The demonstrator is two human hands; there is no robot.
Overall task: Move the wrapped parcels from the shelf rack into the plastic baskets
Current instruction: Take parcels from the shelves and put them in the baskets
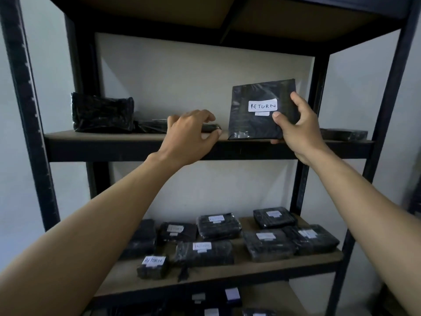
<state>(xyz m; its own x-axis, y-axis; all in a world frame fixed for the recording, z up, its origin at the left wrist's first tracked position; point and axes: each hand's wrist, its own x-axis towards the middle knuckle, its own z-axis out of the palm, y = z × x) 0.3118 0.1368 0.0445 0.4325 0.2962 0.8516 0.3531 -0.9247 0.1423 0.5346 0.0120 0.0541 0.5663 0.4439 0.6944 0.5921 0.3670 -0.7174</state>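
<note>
My right hand (296, 131) grips a flat black-wrapped parcel (257, 124) with a white label reading RETURN, tipped up on its edge on the upper shelf (136, 135) of the black rack. My left hand (189, 133) reaches onto the same shelf, its fingers curled over a thin flat black parcel (211, 127) lying there, thumb at the shelf's front edge. A bulky black parcel (102, 112) sits at the shelf's left, another flat one (344, 134) at the far right. No basket is in view.
The shelf below (227, 274) carries several black labelled parcels (218, 226). More labelled parcels show on a lower level at the bottom edge. The rack's dark uprights (27, 110) frame both sides, with a pale wall behind.
</note>
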